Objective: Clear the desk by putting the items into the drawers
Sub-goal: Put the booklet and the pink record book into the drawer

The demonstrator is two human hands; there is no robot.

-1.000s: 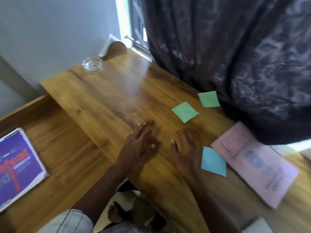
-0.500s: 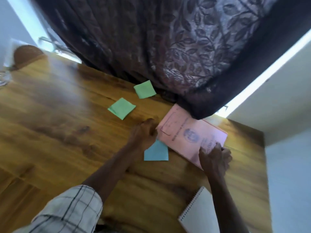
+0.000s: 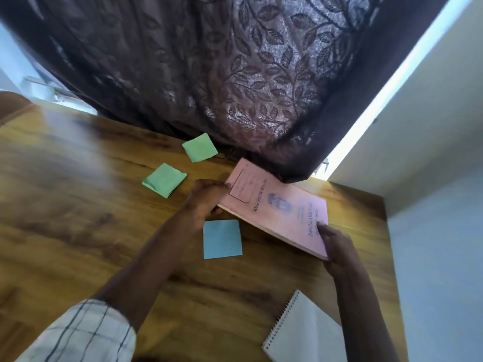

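Observation:
A pink record book (image 3: 277, 205) lies on the wooden desk (image 3: 78, 205), its far corner under the curtain. My left hand (image 3: 206, 198) grips the book's left end and my right hand (image 3: 335, 246) grips its near right corner; the near edge looks slightly raised off the desk. A blue sticky note pad (image 3: 222, 239) lies just below my left hand. Two green sticky note pads (image 3: 165, 180) (image 3: 200, 147) lie to the left and behind. A white spiral notebook (image 3: 305, 333) lies at the desk's near right.
A dark leaf-patterned curtain (image 3: 235, 74) hangs over the back of the desk and touches the book. A pale wall (image 3: 431, 192) bounds the desk on the right. A window frame shows at the far left behind the curtain.
My head has turned right. Both hands moved from the bare desk to the pink book; the left now grips its left end and the right its near corner.

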